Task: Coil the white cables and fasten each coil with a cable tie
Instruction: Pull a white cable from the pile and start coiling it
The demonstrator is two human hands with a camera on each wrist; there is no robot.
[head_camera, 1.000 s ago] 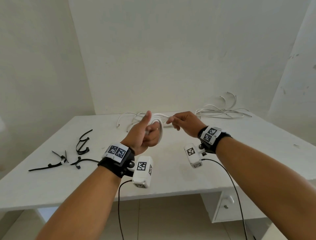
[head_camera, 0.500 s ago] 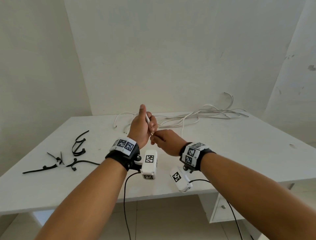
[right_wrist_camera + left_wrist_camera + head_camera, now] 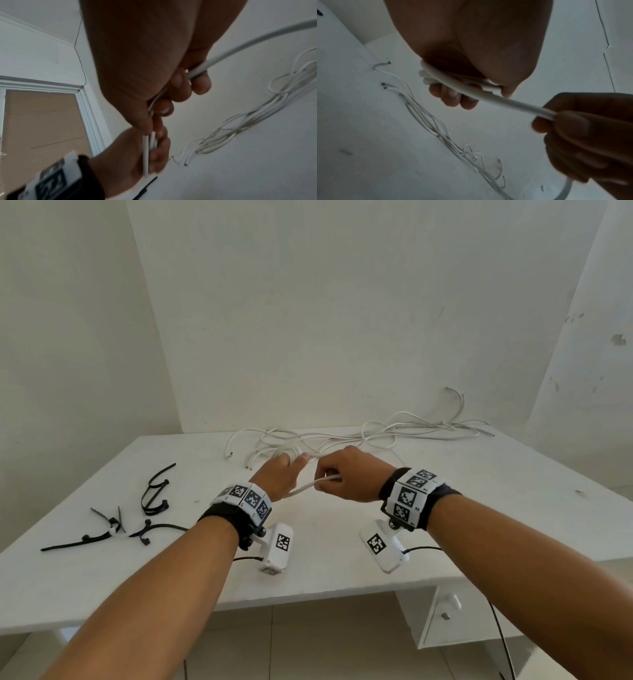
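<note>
1. Nearest you, both forearms reach over the front edge of the white table (image 3: 342, 577), each wrist wearing a black band with checkered marker tiles and a small white camera block hanging beneath.

2. Your left hand (image 3: 277, 479) sits just left of the table's centre, fingers curled round a small bundle of white cable loops (image 3: 433, 78); the left-wrist view shows several turns gathered in the fist, thumb tip pressing them.

3. Your right hand (image 3: 352, 474), at 3 o'clock of the left and almost touching it, pinches a single white cable (image 3: 308, 487) between thumb and curled fingers. That strand runs taut from the left fist into the right grip, then arcs away out of the right hand (image 3: 257, 40).

4. At 9 o'clock of your left wrist, well apart near the table's left edge, lie the black cable ties (image 3: 150, 501): some looped, some straight, one cluster carrying a small white piece.

5. Beyond the hands, at 12 o'clock, loose white cables (image 3: 394, 433) lie tangled along the table's rear edge by the wall, stretching to 2 o'clock, with cut ends pointing toward you at about 11 o'clock.

6. Below the table at 4 o'clock, a white drawer unit (image 3: 452, 618) with a round knob.
</note>
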